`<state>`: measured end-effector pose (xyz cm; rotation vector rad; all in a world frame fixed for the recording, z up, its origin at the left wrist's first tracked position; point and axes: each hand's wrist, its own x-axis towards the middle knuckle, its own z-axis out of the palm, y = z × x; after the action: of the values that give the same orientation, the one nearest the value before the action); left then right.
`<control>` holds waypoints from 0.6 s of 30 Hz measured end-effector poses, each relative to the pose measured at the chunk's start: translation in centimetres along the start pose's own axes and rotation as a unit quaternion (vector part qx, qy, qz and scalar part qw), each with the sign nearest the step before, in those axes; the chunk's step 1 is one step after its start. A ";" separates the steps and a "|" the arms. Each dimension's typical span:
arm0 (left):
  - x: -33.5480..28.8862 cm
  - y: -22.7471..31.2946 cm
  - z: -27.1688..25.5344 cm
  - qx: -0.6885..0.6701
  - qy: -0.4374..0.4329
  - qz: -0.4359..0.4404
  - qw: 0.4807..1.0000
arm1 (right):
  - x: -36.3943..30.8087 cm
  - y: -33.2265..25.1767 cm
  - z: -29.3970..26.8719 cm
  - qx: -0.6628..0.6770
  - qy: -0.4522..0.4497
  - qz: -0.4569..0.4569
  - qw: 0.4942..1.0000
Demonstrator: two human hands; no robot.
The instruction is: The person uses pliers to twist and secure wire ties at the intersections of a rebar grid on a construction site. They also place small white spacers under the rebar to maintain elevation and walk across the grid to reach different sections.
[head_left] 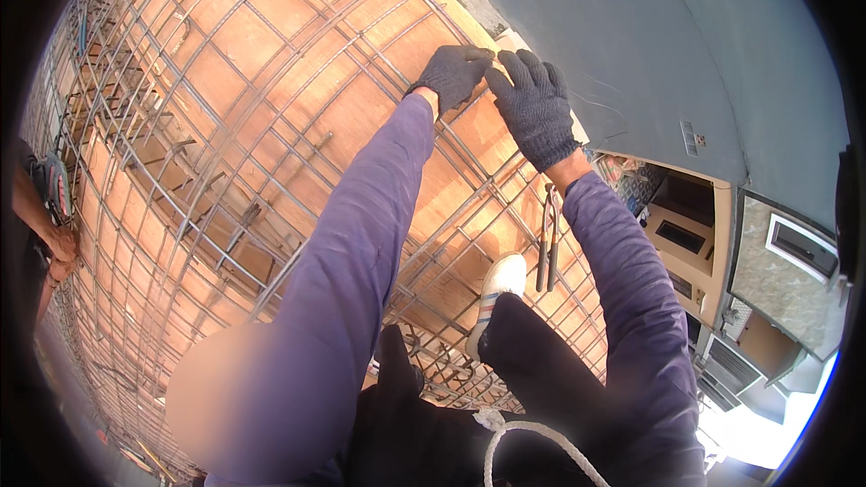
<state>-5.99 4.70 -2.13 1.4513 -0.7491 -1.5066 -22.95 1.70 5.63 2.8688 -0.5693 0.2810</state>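
My left hand [454, 74], in a dark knitted glove, reaches to the outer edge of a steel rebar grid [307, 63] laid over plywood. Beside it, my right hand [534, 110], in a matching glove, has its fingers bent down over the same edge. The fingertips of both hands come close together there. The fingers look closed, and whatever is between them is hidden. Long-handled nippers [548, 239] with dark grips lie on the bars below my right wrist.
My shoe [502, 278] stands on the bars. Bare plywood [451, 284] shows between them. A grey wall [649, 36] rises past the deck edge, with a building [704, 225] down at the right. At far left are another person's hands [61, 248]. A white rope [541, 437] hangs at my waist.
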 end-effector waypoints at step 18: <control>1.3 -1.4 -0.2 -0.016 -0.026 0.043 0.999 | 1.9 2.9 3.0 0.012 -0.069 -0.044 0.997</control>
<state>-5.92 4.21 -3.98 1.3438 -0.8040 -1.4891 -21.93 -2.34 3.68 2.9425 -0.4634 0.0772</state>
